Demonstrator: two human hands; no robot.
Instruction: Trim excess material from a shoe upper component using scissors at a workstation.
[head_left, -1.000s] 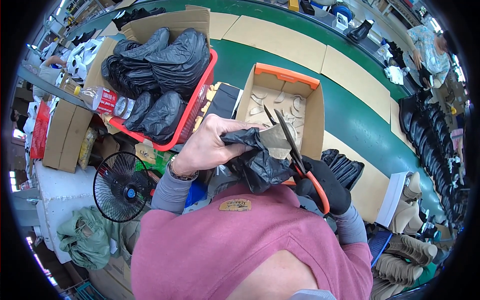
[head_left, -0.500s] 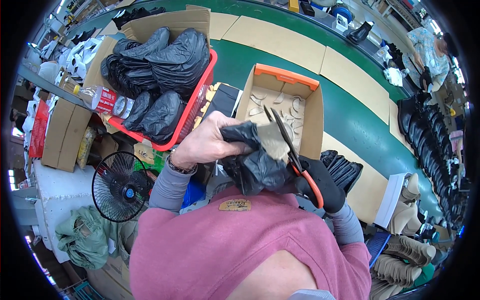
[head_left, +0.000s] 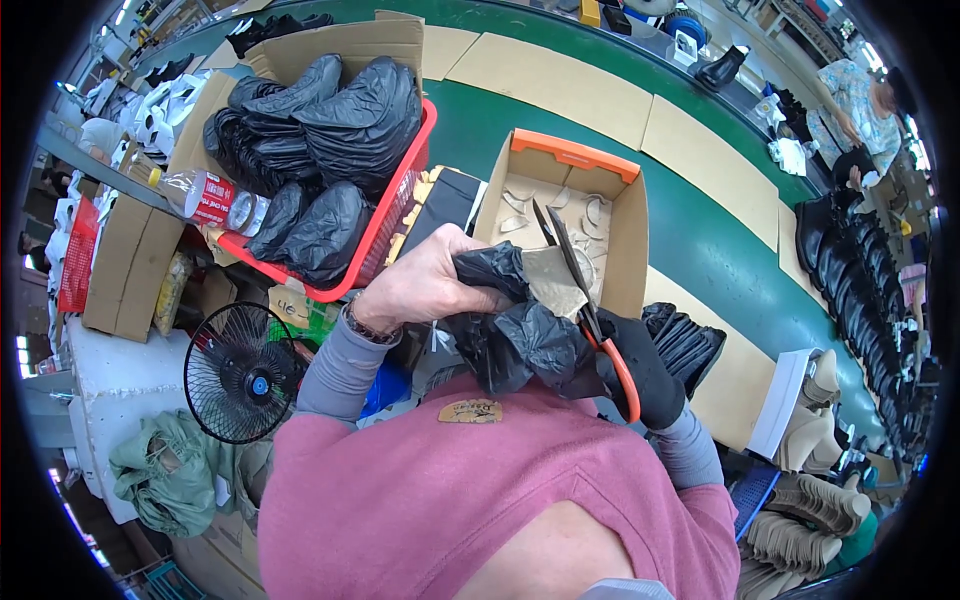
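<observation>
- Firstly, head view: left hand (head_left: pixel 430 285) bare, pinching a crumpled, black plastic-wrapped piece (head_left: pixel 525 345) in front of the chest.
- Right hand (head_left: pixel 650 375) in a black glove, closed round orange-handled scissors (head_left: pixel 590 308), blades parted at the tips.
- Between the 2 hands, over the near part of an orange-edged cardboard box (head_left: pixel 575 153): a bare greyish-beige flap (head_left: pixel 552 280) out of the plastic, its right edge at the blades; cannot tell how far between them.
- For a good cut, by judgement: pull the flap taut, hold loose plastic back, guard the left fingertips, turn the piece into the scissors and follow the edge in small snips.
- Better done above the box, beside the curved pale scraps (head_left: pixel 594 213), for catching offcuts.
- Compared with 1.0 s ago: scissor tips slightly higher and seemingly less spread, orange handle swung a little leftward; same grasp in both hands.
</observation>
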